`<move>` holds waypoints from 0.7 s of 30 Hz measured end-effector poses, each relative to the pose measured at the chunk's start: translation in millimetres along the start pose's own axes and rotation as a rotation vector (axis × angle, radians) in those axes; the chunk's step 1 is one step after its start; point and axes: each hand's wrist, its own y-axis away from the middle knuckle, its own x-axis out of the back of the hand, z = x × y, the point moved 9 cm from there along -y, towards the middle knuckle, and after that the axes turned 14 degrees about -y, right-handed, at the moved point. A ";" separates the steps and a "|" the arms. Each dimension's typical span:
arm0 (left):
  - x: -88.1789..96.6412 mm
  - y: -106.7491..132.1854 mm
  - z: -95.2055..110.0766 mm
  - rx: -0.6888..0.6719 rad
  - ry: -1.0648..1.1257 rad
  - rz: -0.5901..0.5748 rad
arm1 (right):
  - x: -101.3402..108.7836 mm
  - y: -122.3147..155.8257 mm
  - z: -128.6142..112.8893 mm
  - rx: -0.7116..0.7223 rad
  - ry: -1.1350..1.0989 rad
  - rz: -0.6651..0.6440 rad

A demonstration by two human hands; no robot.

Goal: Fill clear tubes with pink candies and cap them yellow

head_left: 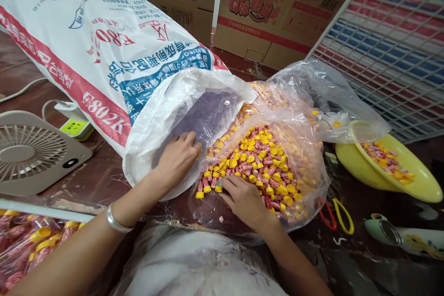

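Observation:
Small red-and-white bottles with yellow caps (243, 159) lie heaped in a clear plastic bag (312, 166) in front of me. My left hand (178, 157) is at the mouth of a white woven sack (149, 148), fingers curled. A bit of yellow shows at its fingertips, but what it holds is mostly hidden. My right hand (246, 199) rests at the near edge of the heap, thumb and forefinger closed around a yellow-capped bottle (218, 188). Something greyish covers the forefinger's tip. The sack's purplish inner lining shows beside my left hand.
A fan (31, 152) and a power strip (74, 127) stand at left, above a bag of larger yellow-capped bottles (38, 245). At right are a yellow basin (419, 166) with small pieces, scissors (342, 216), a green flask (388, 231) and a white wire rack (381, 55). Cardboard boxes (263, 37) stand behind.

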 end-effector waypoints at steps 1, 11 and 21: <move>-1.7 -2.9 1.7 -0.008 0.000 0.000 | -6.9 -0.8 -1.6 0.004 0.017 -0.008; 5.0 47.0 -11.5 0.122 0.904 0.096 | 57.4 10.6 14.8 -0.019 -0.392 0.421; 0.4 77.9 59.6 0.092 1.472 -0.255 | 71.2 -1.1 -36.2 0.098 -0.492 0.225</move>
